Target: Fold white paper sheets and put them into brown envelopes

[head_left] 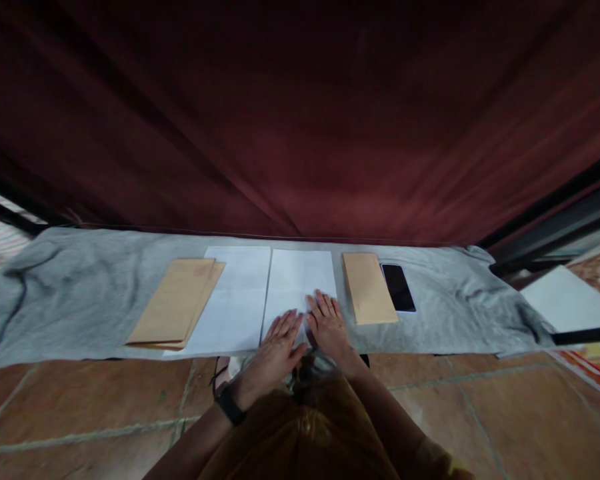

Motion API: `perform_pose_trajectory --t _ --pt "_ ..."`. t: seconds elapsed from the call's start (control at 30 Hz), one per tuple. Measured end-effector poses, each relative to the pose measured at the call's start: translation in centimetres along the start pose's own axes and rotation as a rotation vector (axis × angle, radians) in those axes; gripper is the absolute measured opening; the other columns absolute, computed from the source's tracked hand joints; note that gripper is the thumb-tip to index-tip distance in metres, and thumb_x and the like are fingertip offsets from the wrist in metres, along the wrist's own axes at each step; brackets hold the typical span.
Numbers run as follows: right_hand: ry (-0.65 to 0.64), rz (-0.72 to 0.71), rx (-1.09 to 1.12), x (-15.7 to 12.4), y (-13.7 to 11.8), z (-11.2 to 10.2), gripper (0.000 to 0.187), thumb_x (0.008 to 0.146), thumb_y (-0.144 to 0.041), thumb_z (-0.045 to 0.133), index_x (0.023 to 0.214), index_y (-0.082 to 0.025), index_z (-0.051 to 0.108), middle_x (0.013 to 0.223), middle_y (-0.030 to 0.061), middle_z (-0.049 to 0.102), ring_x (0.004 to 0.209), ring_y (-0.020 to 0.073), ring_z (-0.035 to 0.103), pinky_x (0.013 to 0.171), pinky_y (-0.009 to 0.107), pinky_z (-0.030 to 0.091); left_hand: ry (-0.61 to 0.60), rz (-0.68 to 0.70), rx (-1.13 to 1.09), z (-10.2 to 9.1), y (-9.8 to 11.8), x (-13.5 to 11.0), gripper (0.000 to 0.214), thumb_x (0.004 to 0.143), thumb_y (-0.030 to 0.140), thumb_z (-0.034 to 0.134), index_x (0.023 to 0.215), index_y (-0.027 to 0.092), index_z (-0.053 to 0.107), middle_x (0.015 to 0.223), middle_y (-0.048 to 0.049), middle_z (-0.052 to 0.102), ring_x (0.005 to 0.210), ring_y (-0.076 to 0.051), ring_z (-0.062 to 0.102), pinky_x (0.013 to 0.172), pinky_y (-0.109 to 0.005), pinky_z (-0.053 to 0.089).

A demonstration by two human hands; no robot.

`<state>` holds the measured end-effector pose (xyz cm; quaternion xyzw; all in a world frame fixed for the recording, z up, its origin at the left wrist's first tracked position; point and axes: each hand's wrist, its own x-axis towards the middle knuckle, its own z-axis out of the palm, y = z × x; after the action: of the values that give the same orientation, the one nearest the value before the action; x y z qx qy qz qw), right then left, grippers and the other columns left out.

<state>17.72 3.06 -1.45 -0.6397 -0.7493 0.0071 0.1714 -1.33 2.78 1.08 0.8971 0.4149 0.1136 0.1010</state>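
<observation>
A white sheet of paper [300, 277] lies on a grey cloth [80, 293] spread over the floor. My left hand [279, 340] rests flat on the sheet's near edge, fingers stretched out. My right hand [327, 321] lies flat beside it on the same sheet, fingers spread. Neither hand holds anything. A black band circles my left wrist.
A second white sheet [235, 300] lies to the left, partly under a stack of brown envelopes [177, 303]. Another brown envelope [367, 287] and a dark phone [398, 287] lie to the right. A dark red curtain [300, 120] hangs behind. Terracotta floor tiles [80, 407] are in front.
</observation>
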Motion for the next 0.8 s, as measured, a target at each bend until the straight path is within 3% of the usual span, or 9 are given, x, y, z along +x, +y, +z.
perform_pose_trajectory --t 0.2,0.33,0.63,0.8 --pt "0.004 0.003 -0.028 0.0 -0.3 0.0 0.05 0.104 -0.026 0.041 0.154 -0.017 0.044 0.164 0.0143 0.035 0.151 0.0294 0.033 0.123 0.052 0.028 0.06 -0.094 0.013 0.0 0.3 6.1 0.053 0.104 0.029 0.034 0.155 0.012 0.038 0.165 -0.0147 0.033 0.155 -0.027 0.023 0.125 -0.05 0.026" --pt "0.015 0.026 -0.052 0.1 -0.4 0.1 0.048 0.103 -0.026 0.045 0.15 -0.018 0.05 0.164 0.0155 0.033 0.152 0.0325 0.032 0.122 0.055 0.028 0.047 -0.163 0.043 1.2 -0.8 8.6 0.053 0.105 0.037 0.033 0.153 0.014 0.043 0.164 -0.0138 0.036 0.155 -0.03 0.025 0.125 -0.054 0.025" --pt "0.044 0.029 -0.056 0.1 -0.2 0.2 0.052 0.104 -0.032 0.046 0.155 -0.021 0.042 0.166 0.0156 0.03 0.15 0.033 0.034 0.12 0.055 0.031 0.196 -0.335 0.099 3.4 -2.5 5.9 0.065 0.103 0.043 0.038 0.155 0.004 0.035 0.162 -0.0231 0.034 0.154 -0.032 0.027 0.123 -0.052 0.03" --pt "0.059 0.019 -0.057 -0.7 0.6 -0.2 0.052 0.105 -0.033 0.044 0.155 -0.018 0.042 0.165 0.0169 0.031 0.149 0.0327 0.036 0.119 0.052 0.034 0.216 -0.344 0.116 3.2 -2.2 3.6 0.064 0.103 0.042 0.037 0.155 0.003 0.035 0.16 -0.0257 0.037 0.152 -0.034 0.031 0.119 -0.054 0.035"
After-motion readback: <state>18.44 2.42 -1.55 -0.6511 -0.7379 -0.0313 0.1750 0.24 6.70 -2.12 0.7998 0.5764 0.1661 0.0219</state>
